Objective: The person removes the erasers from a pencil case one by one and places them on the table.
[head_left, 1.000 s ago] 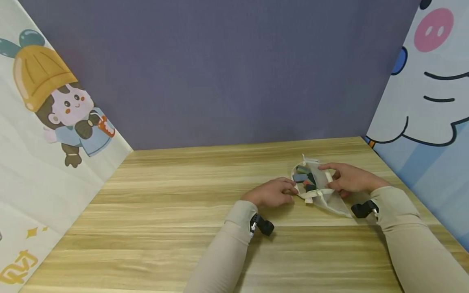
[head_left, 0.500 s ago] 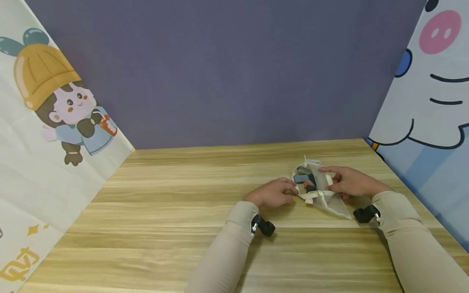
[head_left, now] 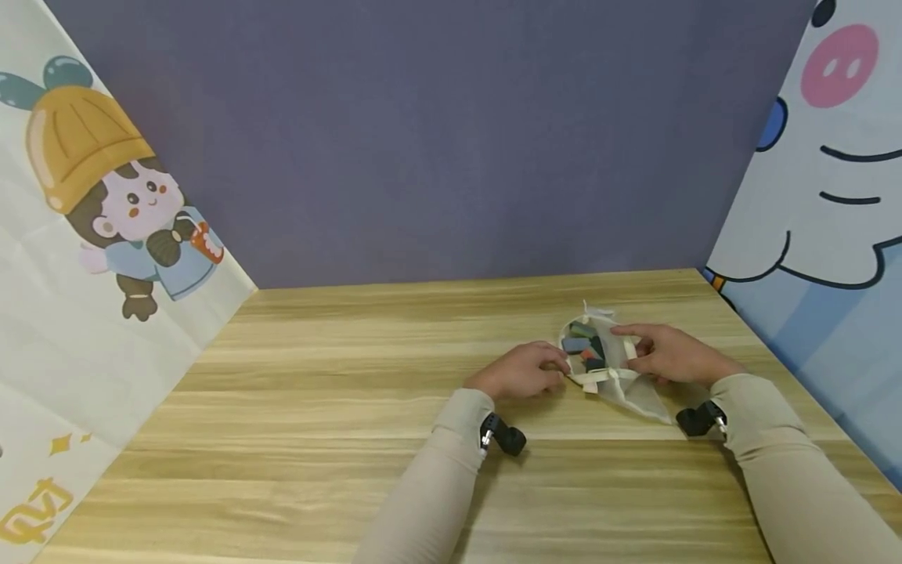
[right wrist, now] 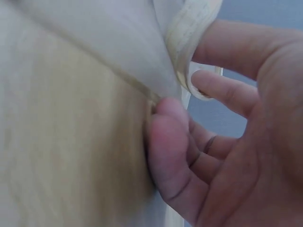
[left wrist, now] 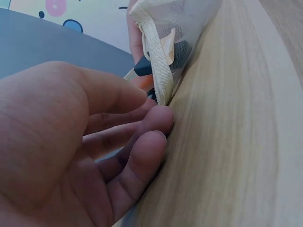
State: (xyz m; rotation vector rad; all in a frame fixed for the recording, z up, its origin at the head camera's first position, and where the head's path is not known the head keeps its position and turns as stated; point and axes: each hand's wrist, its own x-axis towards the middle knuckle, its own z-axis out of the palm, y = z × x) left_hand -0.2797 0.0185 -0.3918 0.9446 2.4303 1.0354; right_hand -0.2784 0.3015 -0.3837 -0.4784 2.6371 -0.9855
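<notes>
A pale mesh zip bag [head_left: 644,395] lies on the right part of the table, its mouth spread wide. Inside show several small pieces: a grey-blue one [head_left: 576,345], a green one [head_left: 582,330], an orange one and dark ones; their kind is too small to tell. My left hand [head_left: 520,370] pinches the left edge of the mouth, where the cream zipper tape [left wrist: 160,66] meets its fingertips in the left wrist view. With thumb and fingers, my right hand [head_left: 678,357] holds the opposite edge; mesh [right wrist: 128,42] runs into its fingertips in the right wrist view.
The wood-grain table [head_left: 317,407] extends to the left and front of the hands. A grey-purple panel [head_left: 451,141] stands behind it, with printed cloths along the left [head_left: 42,329] and right [head_left: 846,329] sides. Black wrist cameras sit below both hands.
Both hands stay at the bag's edges, almost still. The right hand's fingers shift slightly on the tape, and the whole view moves a little with the head.
</notes>
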